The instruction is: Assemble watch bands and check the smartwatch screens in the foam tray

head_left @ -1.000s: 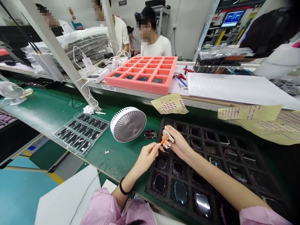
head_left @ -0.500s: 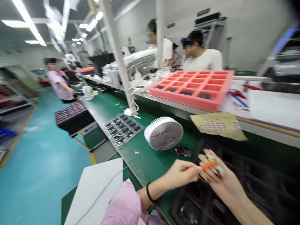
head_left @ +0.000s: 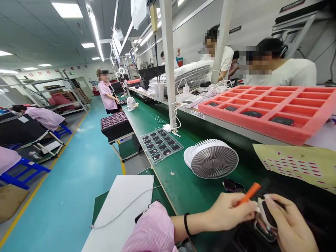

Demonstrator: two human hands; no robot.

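Closely pinched, the left hand (head_left: 231, 211) has its fingertips shut on an orange stick (head_left: 249, 193), whose tip angles up and right, just beside a small rounded white casing (head_left: 265, 213). The casing has a black patch on its face and sits tilted in the curled fingers of the right hand (head_left: 291, 225), which are nearly closed around it. A dark rounded frame (head_left: 263, 232) shows directly beneath it; whether the two are joined is hard to tell. Both hands hover over a black foam tray (head_left: 301, 210), whose pockets are lost in shadow. Its top edge runs just below a yellowish sheet with red dots (head_left: 294, 168). To the left, the green bench (head_left: 189, 189) leaves a short gap before a white desk fan (head_left: 211, 159), with a small dark piece (head_left: 231, 185) between. The bench's front edge passes under the left forearm (head_left: 191, 224)
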